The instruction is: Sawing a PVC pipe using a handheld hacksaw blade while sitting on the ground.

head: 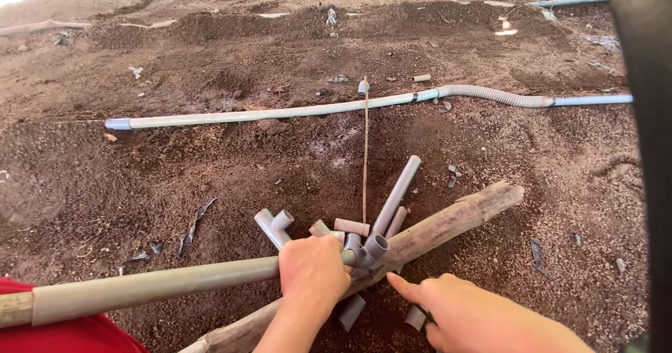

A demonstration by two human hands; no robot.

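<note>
My left hand (311, 276) is shut around the end of a long grey pipe (140, 286) that runs off to the lower left. A grey tee fitting (364, 249) sits on that pipe end, just past my fingers. The pipe lies across a rough wooden log (448, 220). My right hand (476, 318) is low at the right, its index finger stretched toward the log beside the fitting. Its other fingers curl under, and what they hold is hidden. A short pipe piece (415, 318) lies partly under this hand.
Loose grey pipe offcuts (395, 195) and a branched fitting (274, 226) lie on the brown soil behind the log. A thin upright stick (365, 157) stands there. Farther back lies a long pipe (280, 114) joined to a corrugated hose (490, 95). A dark post (647, 150) fills the right edge.
</note>
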